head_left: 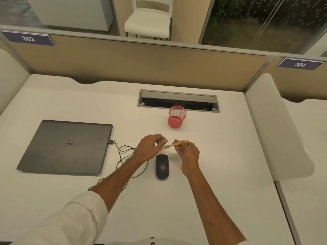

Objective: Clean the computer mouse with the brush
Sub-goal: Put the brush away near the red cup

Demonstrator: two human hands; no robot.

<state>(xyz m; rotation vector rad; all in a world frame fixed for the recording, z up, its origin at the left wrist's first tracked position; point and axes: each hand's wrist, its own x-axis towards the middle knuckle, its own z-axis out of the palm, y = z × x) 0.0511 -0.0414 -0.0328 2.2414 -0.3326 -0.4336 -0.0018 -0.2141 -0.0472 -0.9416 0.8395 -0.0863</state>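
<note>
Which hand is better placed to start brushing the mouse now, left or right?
Right. The right hand already grips the brush by its wooden handle, bristles aimed toward the mouse just below. The left hand only fingers the bristle end and could steady the mouse instead.

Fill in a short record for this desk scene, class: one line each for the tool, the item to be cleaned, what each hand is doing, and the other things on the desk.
tool: brush, wooden handle, bristles pointing toward the left hand
item to clean: black mouse, flat on the desk, below both hands
right hand: grips the brush handle
left hand: fingers at the bristle end; contact unclear
brush on mouse: not yet
other things: closed laptop, red mesh cup, cable
</note>
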